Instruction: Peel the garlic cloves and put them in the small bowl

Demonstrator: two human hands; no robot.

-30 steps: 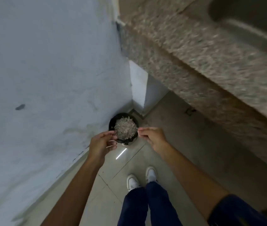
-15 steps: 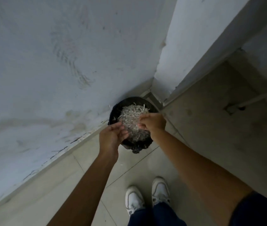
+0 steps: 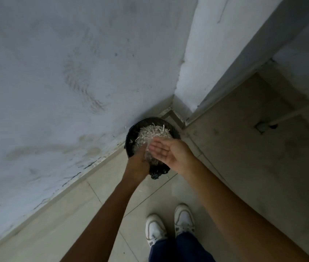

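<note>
A round black bin [image 3: 131, 133] lined with a black bag stands on the floor in the corner, heaped with pale dry garlic skins [image 3: 150, 132]. My right hand [image 3: 168, 152] hovers over its near rim, palm up and fingers straight, holding nothing. My left hand [image 3: 136, 165] is just below and left of it, back toward me, its fingertips reaching under the right fingers. A blurred wisp of thin skin [image 3: 147, 155] shows between the two hands. No garlic clove and no small bowl are in view.
A grey-white wall [image 3: 55, 91] runs along the left down to the tiled floor [image 3: 74, 220]. A white column [image 3: 206, 53] closes the corner behind the bin. A pipe [image 3: 291, 115] crosses the floor at right. My white shoes [image 3: 155, 229] stand below the hands.
The view has come closer to the bin. My right hand has turned palm up with its fingers spread straight, and my left hand has slid under it over the bin's near rim.
</note>
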